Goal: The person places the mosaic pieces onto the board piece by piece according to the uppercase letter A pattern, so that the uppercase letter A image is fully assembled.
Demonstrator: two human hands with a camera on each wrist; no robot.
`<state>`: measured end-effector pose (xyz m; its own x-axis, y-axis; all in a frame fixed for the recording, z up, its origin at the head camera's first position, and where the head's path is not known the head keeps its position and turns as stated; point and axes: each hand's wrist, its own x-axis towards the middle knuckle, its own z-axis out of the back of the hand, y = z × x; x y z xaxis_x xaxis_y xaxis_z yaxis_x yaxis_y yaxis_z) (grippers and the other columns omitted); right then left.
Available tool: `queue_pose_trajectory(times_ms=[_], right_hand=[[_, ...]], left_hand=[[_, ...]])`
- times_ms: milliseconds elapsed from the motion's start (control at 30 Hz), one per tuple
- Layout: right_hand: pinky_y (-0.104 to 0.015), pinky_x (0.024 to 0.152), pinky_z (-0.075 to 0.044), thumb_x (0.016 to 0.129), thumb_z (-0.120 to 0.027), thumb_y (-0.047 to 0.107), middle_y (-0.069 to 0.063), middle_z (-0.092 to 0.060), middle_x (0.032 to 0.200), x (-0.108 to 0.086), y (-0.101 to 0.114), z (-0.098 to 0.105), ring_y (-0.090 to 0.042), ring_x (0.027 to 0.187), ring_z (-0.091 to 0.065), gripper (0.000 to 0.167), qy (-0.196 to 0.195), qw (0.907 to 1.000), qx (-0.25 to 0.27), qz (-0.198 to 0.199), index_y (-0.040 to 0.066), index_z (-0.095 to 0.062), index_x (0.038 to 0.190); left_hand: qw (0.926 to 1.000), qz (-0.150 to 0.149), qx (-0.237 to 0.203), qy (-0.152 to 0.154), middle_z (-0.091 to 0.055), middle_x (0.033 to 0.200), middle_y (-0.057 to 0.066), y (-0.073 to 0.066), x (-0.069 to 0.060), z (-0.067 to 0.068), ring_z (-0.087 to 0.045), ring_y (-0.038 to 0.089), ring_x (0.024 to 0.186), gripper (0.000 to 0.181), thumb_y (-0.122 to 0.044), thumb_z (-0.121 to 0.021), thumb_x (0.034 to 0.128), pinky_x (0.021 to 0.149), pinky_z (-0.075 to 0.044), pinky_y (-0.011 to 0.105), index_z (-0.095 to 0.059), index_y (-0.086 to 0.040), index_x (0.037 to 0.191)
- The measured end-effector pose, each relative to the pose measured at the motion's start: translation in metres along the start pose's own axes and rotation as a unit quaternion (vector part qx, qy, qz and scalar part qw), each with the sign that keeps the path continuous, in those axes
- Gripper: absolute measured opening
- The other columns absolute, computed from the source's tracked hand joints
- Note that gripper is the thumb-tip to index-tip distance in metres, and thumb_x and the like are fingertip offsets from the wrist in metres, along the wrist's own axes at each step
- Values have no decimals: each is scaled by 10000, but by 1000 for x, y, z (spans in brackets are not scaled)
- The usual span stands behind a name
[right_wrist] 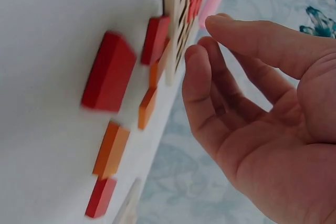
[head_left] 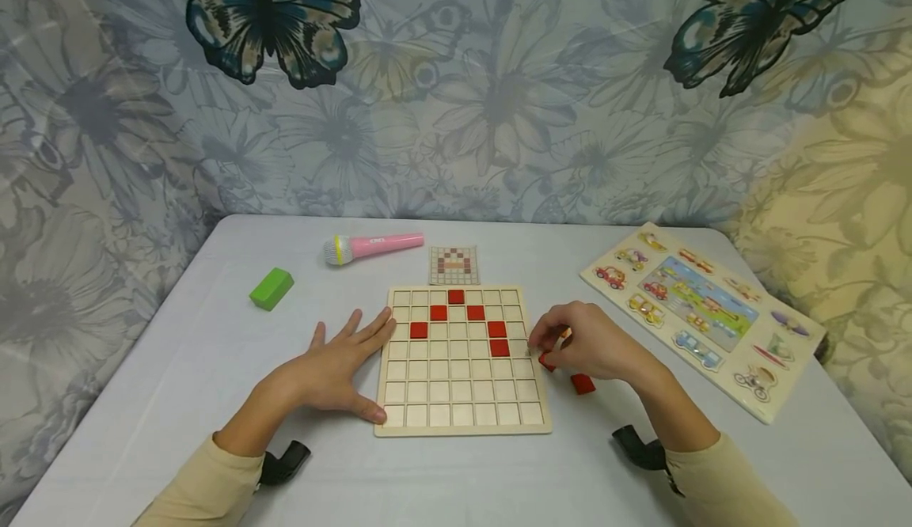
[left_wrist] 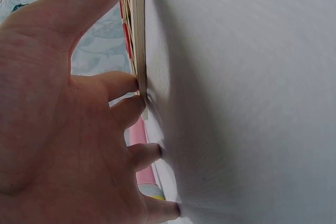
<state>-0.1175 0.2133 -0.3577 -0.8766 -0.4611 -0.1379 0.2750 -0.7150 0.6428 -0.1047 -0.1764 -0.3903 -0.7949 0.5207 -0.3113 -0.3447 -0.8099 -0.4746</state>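
Note:
A wooden grid board [head_left: 463,432] lies in front of me with several red square tiles [head_left: 456,297] set in its upper cells. With fingers spread, my left hand [head_left: 328,373] touches the board's left edge, its thumb at the lower left corner. Just off the right edge hovers my right hand [head_left: 594,341], its fingers loosely bent. The right wrist view shows a gap between thumb and fingertips and nothing held. Below that hand lie a loose red tile [right_wrist: 109,72], another red tile [right_wrist: 155,40] beside the board, and orange tiles [right_wrist: 111,148], partly hidden in the head view.
Behind the board lies a small pattern card [head_left: 453,265], with a pink toy microphone [head_left: 374,247] to its left. A green block [head_left: 271,289] sits at the left. On the right, a picture puzzle board [head_left: 666,327] lies at an angle. Patterned cloth hangs behind the table.

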Motion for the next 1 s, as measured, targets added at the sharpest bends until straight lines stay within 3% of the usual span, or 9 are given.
queue_pose_trajectory(times_ms=[200, 367, 1000], right_hand=[[-262, 692, -579, 807, -730, -82, -50, -730, 953, -7, -10, 5, -198, 840, -646, 233, 63, 9998, 112, 164, 103, -780, 939], [-253, 707, -569, 798, -738, -93, -45, -717, 1000, -10, -15, 4, -221, 873, -636, 269, -3, 10000, 4, 65, 117, -793, 957], [-254, 690, -530, 741, -773, -113, -18, -659, 922, -10, -16, -6, -160, 795, -618, 304, -91, 9986, -448, -251, 126, -803, 926]], left_hand=[[10000, -12, -27, -9, -22, 1776, -11, 0, -1, 0, 15, 461, 1610, 1343, -613, -911, 663, 1117, 64, 852, -166, -164, 1686], [10000, -27, -31, -33, -25, 1775, -9, 0, -1, 0, 12, 460, 1610, 1345, -611, -912, 661, 1120, 65, 849, -167, -162, 1686], [9999, -79, 4, -79, -35, 1776, -2, 0, 0, -1, 4, 465, 1609, 1343, -615, -913, 660, 1115, 54, 856, -171, -165, 1686]])
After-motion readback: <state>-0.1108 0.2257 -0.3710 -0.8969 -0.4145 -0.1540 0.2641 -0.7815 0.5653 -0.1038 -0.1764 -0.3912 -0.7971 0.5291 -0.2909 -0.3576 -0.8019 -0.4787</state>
